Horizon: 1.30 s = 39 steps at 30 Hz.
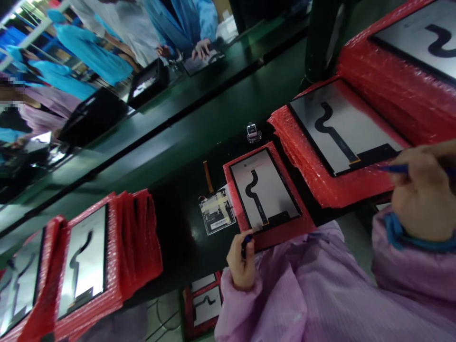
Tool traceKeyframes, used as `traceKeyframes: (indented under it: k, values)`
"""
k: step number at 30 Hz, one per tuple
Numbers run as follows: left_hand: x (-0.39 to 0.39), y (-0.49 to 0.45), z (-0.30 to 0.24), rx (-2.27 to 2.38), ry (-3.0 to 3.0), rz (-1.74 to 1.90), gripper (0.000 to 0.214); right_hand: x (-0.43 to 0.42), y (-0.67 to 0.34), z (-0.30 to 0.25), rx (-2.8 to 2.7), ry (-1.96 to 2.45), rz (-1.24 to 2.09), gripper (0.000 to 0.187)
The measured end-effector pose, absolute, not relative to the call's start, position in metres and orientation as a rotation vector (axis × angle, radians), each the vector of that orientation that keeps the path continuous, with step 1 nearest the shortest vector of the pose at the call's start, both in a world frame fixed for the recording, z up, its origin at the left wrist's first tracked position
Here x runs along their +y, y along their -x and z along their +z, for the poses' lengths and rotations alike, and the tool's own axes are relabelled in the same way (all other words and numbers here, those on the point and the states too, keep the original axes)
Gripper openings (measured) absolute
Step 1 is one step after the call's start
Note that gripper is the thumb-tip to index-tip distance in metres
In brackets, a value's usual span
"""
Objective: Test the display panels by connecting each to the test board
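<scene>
My left hand (241, 261) is closed around a small dark blue object (246, 243), at the lower left corner of the display panel (278, 183) in front of me. That panel lies silver back up on a red bubble-wrap bag (297, 228), its dark flex cable (253, 192) running across it. At the right, my right hand (423, 190) grips a blue pen (397, 168). The pen's front end is beside the lower right corner of another panel (359, 118), which tops a stack of red bubble-wrap bags (302, 152). Whether the tip touches anything I cannot tell.
A small circuit assembly (216, 211) and an orange flex strip (208, 176) lie left of the panel. Behind it stands a small clear-and-metal item (252, 133). More panels on red bags (137, 237) fill the left. Co-workers (185, 28) sit across the green bench (199, 123).
</scene>
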State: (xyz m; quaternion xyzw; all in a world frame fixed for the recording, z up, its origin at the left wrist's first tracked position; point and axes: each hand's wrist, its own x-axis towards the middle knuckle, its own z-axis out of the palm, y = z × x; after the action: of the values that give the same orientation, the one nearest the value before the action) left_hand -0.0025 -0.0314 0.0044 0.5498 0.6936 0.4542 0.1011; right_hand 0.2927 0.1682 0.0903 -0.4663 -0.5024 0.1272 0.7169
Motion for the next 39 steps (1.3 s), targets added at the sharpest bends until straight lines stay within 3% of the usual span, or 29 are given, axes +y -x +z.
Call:
traceKeyframes:
  k: [1, 4, 7, 9, 20, 25, 32, 39]
  values:
    - [-0.033, -0.004, 0.009, 1.950, -1.534, 1.341, 0.024, 0.153, -0.285, 0.093, -1.102, 0.903, 0.353, 0.023]
    - [-0.036, -0.025, 0.022, 1.700, -1.337, 1.233, 0.037, 0.110, -0.258, 0.093, -1.324, 0.741, 1.167, 0.017]
    - [-0.032, -0.042, 0.028, 1.537, -1.335, 1.121, 0.047, 0.083, -0.230, 0.081, -1.217, 0.762, 1.818, 0.038]
    - [-0.028, -0.048, 0.029, 1.458, -1.350, 1.087, 0.052, 0.077, -0.215, 0.073, -1.157, 0.800, 1.980, 0.042]
    - [-0.031, -0.046, 0.024, 1.321, -1.209, 1.140, 0.047, 0.080, -0.196, 0.067, -1.394, 0.912, 1.946, 0.045]
    - [-0.028, -0.054, 0.027, 1.253, -0.972, 1.301, 0.045, 0.075, -0.186, 0.068, -1.735, 0.876, 1.768, 0.031]
    - [-0.015, -0.036, 0.051, 1.285, -0.923, 1.462, 0.032, 0.074, -0.175, 0.060, -1.910, 0.720, 1.826, 0.056]
    - [-0.016, -0.022, 0.066, 1.322, -1.134, 1.332, 0.038, 0.071, -0.167, 0.066, -2.018, 0.668, 1.665, 0.052]
